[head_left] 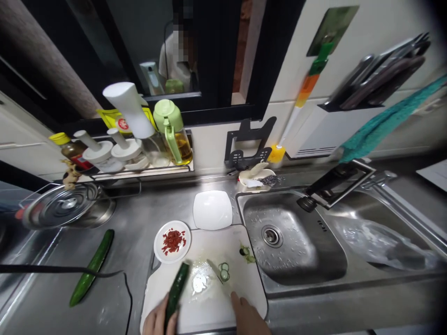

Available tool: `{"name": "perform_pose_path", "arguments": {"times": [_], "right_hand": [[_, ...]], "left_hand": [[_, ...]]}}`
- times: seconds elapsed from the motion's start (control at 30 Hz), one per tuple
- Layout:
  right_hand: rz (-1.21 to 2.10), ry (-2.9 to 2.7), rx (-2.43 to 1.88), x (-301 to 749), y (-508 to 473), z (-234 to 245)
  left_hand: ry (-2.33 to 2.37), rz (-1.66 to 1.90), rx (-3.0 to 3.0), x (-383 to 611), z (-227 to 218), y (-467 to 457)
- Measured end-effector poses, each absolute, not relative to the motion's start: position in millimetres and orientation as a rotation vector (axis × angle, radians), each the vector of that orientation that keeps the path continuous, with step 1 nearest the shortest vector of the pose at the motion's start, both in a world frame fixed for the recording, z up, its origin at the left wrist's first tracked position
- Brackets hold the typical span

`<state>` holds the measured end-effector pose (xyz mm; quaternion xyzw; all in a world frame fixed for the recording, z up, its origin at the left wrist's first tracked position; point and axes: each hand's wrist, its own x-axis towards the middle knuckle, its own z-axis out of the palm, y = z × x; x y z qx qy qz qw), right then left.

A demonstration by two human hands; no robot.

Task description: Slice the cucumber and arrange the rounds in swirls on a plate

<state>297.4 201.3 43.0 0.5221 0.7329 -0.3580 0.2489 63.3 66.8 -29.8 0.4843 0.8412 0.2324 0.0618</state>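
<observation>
My left hand [160, 318] is wrapped round a cut cucumber [177, 287], which lies lengthwise on the left part of the white cutting board [246, 292]. My right hand [248, 316] grips a knife [215, 271] at the board's front right; its thin blade points up and left, and its handle is hidden by the fingers. Several thin cucumber slices [224, 272] lie against the blade's right side. Green cucumber scraps [248, 256] sit near the board's right edge. A round white plate [158, 255] holding small red dried berries rests over the board's upper left corner.
A square white dish [213, 210] stands behind the board. To the right is a steel sink [293, 260]. A whole cucumber [92, 269] lies at left, a black cord [104, 274] crossing it. A lidded pot [70, 204] and a condiment shelf [146, 172] are at the back left.
</observation>
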Motion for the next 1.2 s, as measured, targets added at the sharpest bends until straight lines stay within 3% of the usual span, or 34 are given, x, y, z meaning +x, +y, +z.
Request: {"name": "perform_pose_path", "arguments": {"times": [0.23,0.47,0.87,0.97,1.2], "right_hand": [[-0.932,2.061,1.375,299,203,60],[-0.801,2.081,1.3,298,202,79],[-0.564,2.396,1.364,321,190,56],[-0.558,2.479,1.354,326,190,52],[-0.628,2.514,1.203,333,196,49]], "left_hand": [[2.73,0.337,0.793,16,-13,83],[2.697,0.422,0.787,19,-2,112],[2.765,0.485,1.127,33,7,114],[2.39,0.661,1.481,66,18,131],[1.875,0.47,1.499,125,45,193]]}}
